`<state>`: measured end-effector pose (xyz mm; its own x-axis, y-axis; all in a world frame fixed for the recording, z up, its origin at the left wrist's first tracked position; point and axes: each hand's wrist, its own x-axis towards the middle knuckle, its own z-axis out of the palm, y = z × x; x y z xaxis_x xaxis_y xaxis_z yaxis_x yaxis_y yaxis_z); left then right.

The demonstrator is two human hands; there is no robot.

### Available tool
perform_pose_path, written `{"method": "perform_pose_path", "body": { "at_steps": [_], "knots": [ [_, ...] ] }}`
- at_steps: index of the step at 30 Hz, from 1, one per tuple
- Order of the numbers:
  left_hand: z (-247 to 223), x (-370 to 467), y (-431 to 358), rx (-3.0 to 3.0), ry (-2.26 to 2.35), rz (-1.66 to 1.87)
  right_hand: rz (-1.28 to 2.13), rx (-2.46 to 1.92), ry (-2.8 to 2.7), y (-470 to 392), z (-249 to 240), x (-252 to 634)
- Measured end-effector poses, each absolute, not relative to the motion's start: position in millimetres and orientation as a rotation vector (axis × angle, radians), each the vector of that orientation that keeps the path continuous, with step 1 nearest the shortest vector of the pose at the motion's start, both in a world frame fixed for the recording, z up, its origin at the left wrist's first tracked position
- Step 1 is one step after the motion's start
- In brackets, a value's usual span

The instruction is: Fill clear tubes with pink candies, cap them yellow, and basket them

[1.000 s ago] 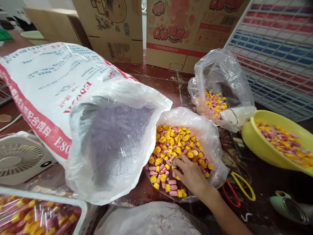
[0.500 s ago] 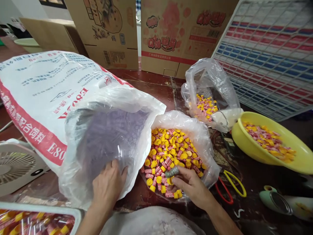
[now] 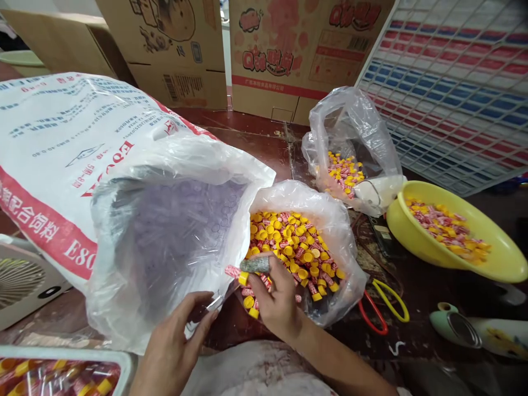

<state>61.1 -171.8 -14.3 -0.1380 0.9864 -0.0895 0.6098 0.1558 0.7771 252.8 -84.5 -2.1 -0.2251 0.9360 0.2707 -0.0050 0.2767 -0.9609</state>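
My left hand pinches a small clear tube between thumb and fingers, in front of the mouth of the large white sack. Inside that sack lie many clear tubes. My right hand holds a red-and-white patterned piece with a yellow cap at its fingertips, pointing left. A grey-green wrap covers one of its fingers. Just behind my right hand, a clear plastic bag lies open, filled with yellow-capped pieces.
A yellow bowl and another clear bag hold similar pieces. Red-and-yellow-handled scissors lie right. A white tray and a fan are left. Cardboard boxes and a white rack stand behind.
My left hand has come out of the sack with a clear tube. My right hand has moved left from over the pieces, now with a capped piece. The view has shifted slightly.
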Motion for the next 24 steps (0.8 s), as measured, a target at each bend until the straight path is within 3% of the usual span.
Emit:
{"method": "perform_pose_path", "body": {
  "at_steps": [3, 8, 14, 20, 24],
  "knots": [
    [-10.4, 63.4, -172.5, 1.503, 1.744, 0.807, 0.81, -0.928, -1.724, -72.6, -2.1, 232.7],
    [-5.2, 63.6, -176.5, 1.466, 1.653, 0.712, 1.1, -1.061, -1.65, -68.1, -6.8, 212.5],
    [-10.2, 47.7, -194.1, 1.396, 1.867, 0.456, 0.691, -1.099, -1.557, -45.4, -1.8, 232.8],
    [-1.4, 58.7, -174.7, 0.968, 1.512, 0.932, 1.099, -1.018, -1.417, -56.5, 6.1, 242.0],
    [13.9, 89.8, -151.3, 0.82, 1.305, 0.949, 1.113, -1.036, -1.456, -84.2, 1.1, 226.2]
  ]
}}
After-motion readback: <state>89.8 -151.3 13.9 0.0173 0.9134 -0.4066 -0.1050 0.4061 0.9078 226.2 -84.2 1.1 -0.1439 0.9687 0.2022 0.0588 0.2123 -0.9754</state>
